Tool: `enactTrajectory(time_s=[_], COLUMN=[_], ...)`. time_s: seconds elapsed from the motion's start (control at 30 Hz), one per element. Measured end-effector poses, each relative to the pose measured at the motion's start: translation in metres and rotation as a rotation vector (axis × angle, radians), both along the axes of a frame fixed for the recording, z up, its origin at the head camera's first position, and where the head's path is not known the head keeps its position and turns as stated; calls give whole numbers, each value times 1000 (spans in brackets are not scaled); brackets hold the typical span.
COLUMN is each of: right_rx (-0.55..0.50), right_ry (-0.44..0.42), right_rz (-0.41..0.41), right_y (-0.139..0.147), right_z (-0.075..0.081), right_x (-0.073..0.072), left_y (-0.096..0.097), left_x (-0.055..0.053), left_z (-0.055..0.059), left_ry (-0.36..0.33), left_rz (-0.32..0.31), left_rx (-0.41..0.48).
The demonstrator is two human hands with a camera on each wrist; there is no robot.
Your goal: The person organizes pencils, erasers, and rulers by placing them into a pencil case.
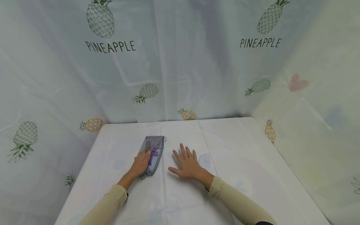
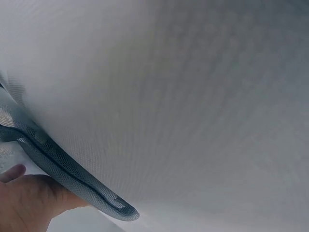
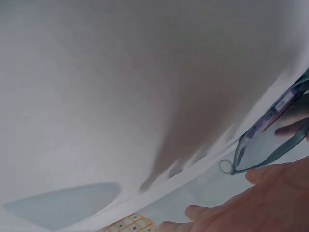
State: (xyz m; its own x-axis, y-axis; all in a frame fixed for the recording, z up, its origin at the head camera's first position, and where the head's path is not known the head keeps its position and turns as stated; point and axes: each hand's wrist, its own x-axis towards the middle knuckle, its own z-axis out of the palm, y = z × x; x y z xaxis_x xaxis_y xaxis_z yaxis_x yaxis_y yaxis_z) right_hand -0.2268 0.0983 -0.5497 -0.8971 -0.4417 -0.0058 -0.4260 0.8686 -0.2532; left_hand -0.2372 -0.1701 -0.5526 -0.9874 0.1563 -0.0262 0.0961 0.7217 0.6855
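A grey see-through mesh zip pouch with purple items and pen-like sticks inside is left of centre on the white table. My left hand grips it along its left side, fingers over the top; the thumb is hidden from above. In the left wrist view the pouch's dark zip edge runs past the hand. A small ring hangs at one corner. To the right of the pouch, my right hand is held palm down with its fingers spread and nothing in them.
A white cloth with faint prints covers the table. Pineapple-printed curtains stand behind and on both sides, close to the table's edges. Soft shadows fall beneath both forearms.
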Motion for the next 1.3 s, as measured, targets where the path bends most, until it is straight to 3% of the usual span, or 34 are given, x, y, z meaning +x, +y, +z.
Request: enactTrajectory(time_s=[0.37,0.7,1.0,1.3], right_rx=[-25,-91,-74,-109], right_ry=[-50,-121,-81,-196], right_rz=[-90,-218,-207,-233], right_y=[43,89,111,120], right_z=[11,5,6,13], right_x=[-14,-16,-20,-33], left_y=[-4,-5,-5,-3], left_x=[-4,6,6,1], left_z=[4,-2,-5,0], left_ry=[-18,-7,-2,-5], left_rz=[14,15,23,26], left_rx=[-7,-11,-19,-1])
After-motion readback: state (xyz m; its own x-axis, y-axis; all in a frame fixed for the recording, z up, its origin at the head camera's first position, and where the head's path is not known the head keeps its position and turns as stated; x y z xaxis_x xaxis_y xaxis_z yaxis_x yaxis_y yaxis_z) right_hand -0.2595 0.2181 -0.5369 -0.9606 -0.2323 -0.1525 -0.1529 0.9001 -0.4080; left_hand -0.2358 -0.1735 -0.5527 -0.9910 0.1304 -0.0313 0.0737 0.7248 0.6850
